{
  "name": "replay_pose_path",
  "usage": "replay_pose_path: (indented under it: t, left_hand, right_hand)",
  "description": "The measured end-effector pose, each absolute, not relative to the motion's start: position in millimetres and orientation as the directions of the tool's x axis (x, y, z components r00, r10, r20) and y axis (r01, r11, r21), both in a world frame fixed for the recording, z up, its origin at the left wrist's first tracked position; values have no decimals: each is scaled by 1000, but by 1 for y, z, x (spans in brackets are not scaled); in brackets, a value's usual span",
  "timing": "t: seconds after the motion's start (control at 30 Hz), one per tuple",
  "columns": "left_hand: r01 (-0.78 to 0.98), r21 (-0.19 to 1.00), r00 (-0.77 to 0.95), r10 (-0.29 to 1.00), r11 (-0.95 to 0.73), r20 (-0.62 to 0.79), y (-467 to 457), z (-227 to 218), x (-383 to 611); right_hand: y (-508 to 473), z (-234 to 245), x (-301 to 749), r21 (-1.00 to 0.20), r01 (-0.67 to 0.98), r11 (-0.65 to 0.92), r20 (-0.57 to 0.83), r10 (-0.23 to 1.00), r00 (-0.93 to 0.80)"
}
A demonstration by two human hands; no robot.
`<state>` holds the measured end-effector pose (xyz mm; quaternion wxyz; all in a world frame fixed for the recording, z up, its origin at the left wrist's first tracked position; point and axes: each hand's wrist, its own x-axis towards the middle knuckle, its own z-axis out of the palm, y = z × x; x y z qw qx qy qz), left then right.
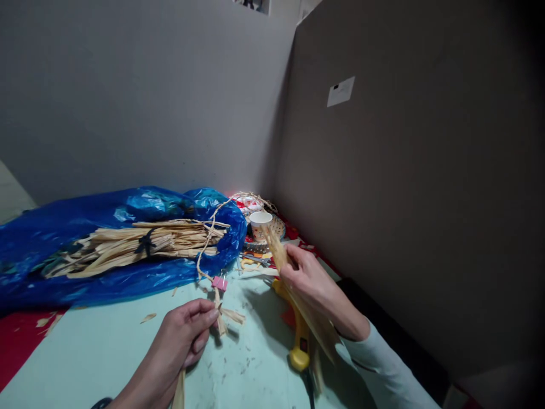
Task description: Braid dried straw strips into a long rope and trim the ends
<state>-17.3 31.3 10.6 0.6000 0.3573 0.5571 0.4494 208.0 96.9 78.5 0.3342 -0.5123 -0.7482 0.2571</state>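
Note:
My left hand point(183, 341) is closed in a pinch on the end of a braided straw cord point(207, 241), where short straw strips point(227, 318) fan out. A pink binder clip point(219, 282) is clamped on the cord just above my fingers. The cord runs up over a bundle of dried straw strips point(136, 247). My right hand point(309, 281) is closed round a long flat straw strip point(298, 298) that reaches from near a paper cup point(259, 223) down past my wrist.
The straw bundle lies on a blue plastic bag point(85, 227) at the left. A yellow glue gun point(298, 341) lies under my right forearm on the pale green mat point(106, 352). Scissors and small tools point(253, 260) sit by the cup. Grey walls close the back and right.

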Motion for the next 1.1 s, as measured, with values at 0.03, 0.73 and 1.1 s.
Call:
replay_pose_path:
  t: [0.03, 0.73, 1.1]
  left_hand:
    - [-144, 930, -50, 936, 339, -349, 31, 11, -16]
    - [-214, 958, -154, 962, 190, -225, 30, 13, -7]
    - [-94, 969, -49, 971, 229, -234, 31, 17, -6]
  right_hand:
    - [93, 77, 200, -763, 558, 327, 183, 937, -299]
    - [69, 37, 155, -922, 319, 218, 9, 837, -547]
    - [71, 28, 153, -915, 349, 201, 0, 866, -500]
